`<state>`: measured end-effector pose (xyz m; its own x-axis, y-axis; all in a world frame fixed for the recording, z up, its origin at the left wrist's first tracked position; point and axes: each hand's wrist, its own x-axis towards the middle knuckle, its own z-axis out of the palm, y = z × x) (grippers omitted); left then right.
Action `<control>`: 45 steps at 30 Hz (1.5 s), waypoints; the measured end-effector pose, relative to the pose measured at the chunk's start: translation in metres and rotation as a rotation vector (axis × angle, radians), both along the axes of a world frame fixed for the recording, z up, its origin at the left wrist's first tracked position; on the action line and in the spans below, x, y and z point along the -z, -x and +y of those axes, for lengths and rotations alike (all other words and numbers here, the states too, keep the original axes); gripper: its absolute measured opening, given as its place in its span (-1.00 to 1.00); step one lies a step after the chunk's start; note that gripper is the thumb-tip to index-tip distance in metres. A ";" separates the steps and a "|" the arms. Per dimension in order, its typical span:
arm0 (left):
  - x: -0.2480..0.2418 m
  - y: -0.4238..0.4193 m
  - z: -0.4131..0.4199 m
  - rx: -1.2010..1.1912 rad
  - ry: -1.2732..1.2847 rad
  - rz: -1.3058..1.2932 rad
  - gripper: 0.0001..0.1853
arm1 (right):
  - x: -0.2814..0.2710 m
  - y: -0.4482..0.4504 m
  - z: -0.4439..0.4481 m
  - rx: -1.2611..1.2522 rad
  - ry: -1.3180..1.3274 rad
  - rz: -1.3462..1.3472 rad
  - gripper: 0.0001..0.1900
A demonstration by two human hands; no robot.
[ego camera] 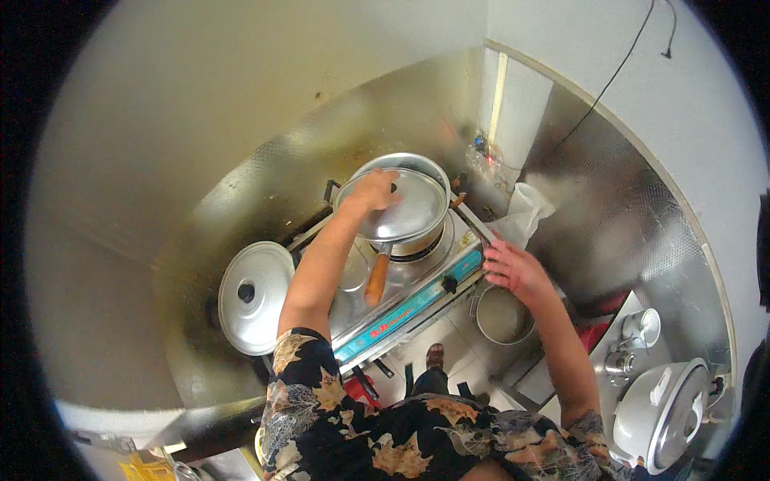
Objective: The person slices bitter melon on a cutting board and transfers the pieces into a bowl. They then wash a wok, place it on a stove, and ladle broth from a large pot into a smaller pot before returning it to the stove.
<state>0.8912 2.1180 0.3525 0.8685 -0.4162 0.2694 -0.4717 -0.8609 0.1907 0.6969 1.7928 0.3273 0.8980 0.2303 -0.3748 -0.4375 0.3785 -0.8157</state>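
Note:
My left hand point(374, 190) is at the dark knob of a round aluminium lid point(415, 207), fingers around the knob. The lid lies over a metal pot point(404, 157), and the pot's far rim shows behind it. A wooden handle point(378, 279) sticks out from below the lid towards me. The pot stands over the right burner of a gas stove point(397, 321) with a blue front panel. My right hand point(511, 272), slightly blurred, hovers by the stove's right end with fingers apart and nothing in it. Whether it touches the stove edge I cannot tell.
A second aluminium lid point(257, 300) leans at the stove's left end. Below my right hand stands an open metal pot point(504, 315). At right are a white rice cooker point(659, 415) and metal cups point(640, 327). A plastic bag point(526, 210) lies behind the stove. A cable point(622, 63) hangs on the wall.

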 end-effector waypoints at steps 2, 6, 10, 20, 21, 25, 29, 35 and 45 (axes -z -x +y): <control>0.002 -0.015 -0.005 -0.012 -0.190 0.218 -0.67 | 0.004 -0.028 0.001 0.020 0.028 0.023 -0.53; -0.060 0.001 0.036 -0.021 0.032 0.103 -0.73 | 0.015 -0.095 0.009 0.091 0.101 0.009 -0.46; -0.142 0.080 0.146 -0.175 0.280 0.087 -0.73 | 0.030 -0.153 0.022 0.085 0.179 -0.035 -0.44; -0.065 0.228 0.263 -0.692 0.091 0.239 -0.64 | 0.038 -0.201 0.052 -0.251 0.403 0.049 -0.59; -0.056 0.229 0.264 -0.694 0.122 0.275 -0.64 | 0.036 -0.197 0.051 -0.271 0.411 0.067 -0.61; -0.041 0.225 0.259 -0.574 0.029 0.196 -0.64 | 0.033 -0.177 0.053 -0.236 0.323 0.059 -0.74; -0.051 0.228 0.242 -0.510 -0.246 -0.080 -0.57 | 0.034 -0.156 0.065 -0.103 0.301 0.088 -0.79; -0.065 0.254 0.191 -0.547 0.489 0.325 -0.50 | 0.031 -0.121 0.066 0.040 0.239 0.007 -0.85; -0.023 0.334 0.053 0.022 1.617 1.441 -0.18 | 0.018 0.049 0.035 0.254 0.171 -0.171 -0.86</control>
<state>0.5571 2.1706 0.3757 0.7388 -0.5711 -0.3577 0.6218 0.3732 0.6886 0.6477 1.8283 0.3098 0.9718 -0.0612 -0.2279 -0.1986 0.3094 -0.9300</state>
